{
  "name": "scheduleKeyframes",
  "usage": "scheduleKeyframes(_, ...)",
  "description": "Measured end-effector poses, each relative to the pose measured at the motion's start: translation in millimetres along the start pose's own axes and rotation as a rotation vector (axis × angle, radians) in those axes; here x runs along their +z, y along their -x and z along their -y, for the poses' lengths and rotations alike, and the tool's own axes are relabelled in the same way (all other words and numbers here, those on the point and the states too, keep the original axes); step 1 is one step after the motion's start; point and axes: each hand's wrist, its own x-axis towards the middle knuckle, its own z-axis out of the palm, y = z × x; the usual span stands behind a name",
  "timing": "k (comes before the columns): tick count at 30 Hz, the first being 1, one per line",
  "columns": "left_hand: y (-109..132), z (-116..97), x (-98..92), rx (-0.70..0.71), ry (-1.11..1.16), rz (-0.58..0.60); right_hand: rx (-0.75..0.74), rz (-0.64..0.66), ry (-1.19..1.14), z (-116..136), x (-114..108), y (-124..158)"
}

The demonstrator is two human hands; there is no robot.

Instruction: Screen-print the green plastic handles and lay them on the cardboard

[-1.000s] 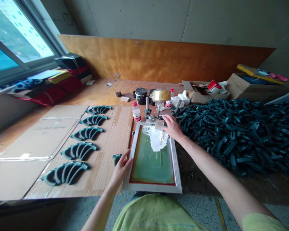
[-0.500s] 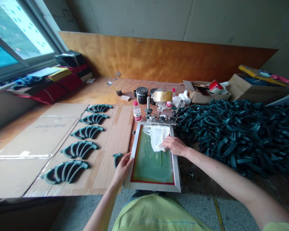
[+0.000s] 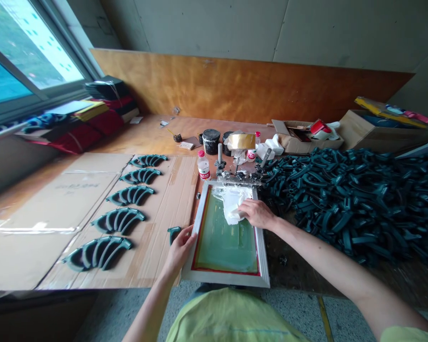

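Note:
A screen-printing frame [image 3: 264, 256] with a pale metal border and green mesh lies in front of me, its far end at a clamp [image 3: 240, 179]. My left hand [image 3: 180, 244] grips the frame's left border, fingers curled at its edge. Just beyond those fingers a dark green plastic part [image 3: 173, 232] shows, partly covered by the hand. My right hand [image 3: 259, 213] is closed on a small whitish scraper [image 3: 241, 210] over the upper mesh, mostly hidden by the fingers. White ink [image 3: 230, 199] is smeared thickly around it.
Fanned groups of dark green curved parts [image 3: 119, 221] lie on cardboard [image 3: 157, 256] at left. A large heap of similar parts [image 3: 342, 199] spreads at right. Behind the frame stand a red-capped bottle [image 3: 203, 166], a black tub [image 3: 211, 142], a tape roll [image 3: 241, 141] and an open carton [image 3: 296, 145].
My right hand has shifted slightly left and away from me over the ink. The frame's near edge looks slightly larger, with my left hand still at its border.

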Motion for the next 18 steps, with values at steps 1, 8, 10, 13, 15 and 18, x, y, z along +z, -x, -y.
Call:
scheduleKeyframes(1, 1.6, -4.2, 0.0, -0.003, 0.009, 0.012, 0.055, -0.025, -0.02, -4.8, -6.4, -13.2)
scheduleKeyframes(8, 19.1, -75.2, -4.8, 0.006, 0.025, 0.027, 0.43, -0.142, 0.069, -44.4, -40.5, -76.0)
scheduleKeyframes(10, 17.4, -101.9, -3.5, 0.061, 0.038, 0.022, 0.499, -0.287, 0.099, -60.7, -47.7, -63.5)
scheduleKeyframes(13, 3.8, -139.9, 6.9, 0.267, 0.161, -0.009, 0.651, -0.411, 0.044, -79.1, -42.0, -26.0)
scheduleKeyframes(15, -9.3, -163.9, 17.1, 0.397, 0.258, -0.029, 0.7, -0.366, -0.018, -79.5, -23.1, 1.4)
scheduleKeyframes(18, -26.0, -192.4, 29.4, 0.438, 0.305, -0.005, 0.59, -0.251, -0.077, -62.4, 16.2, 30.4)
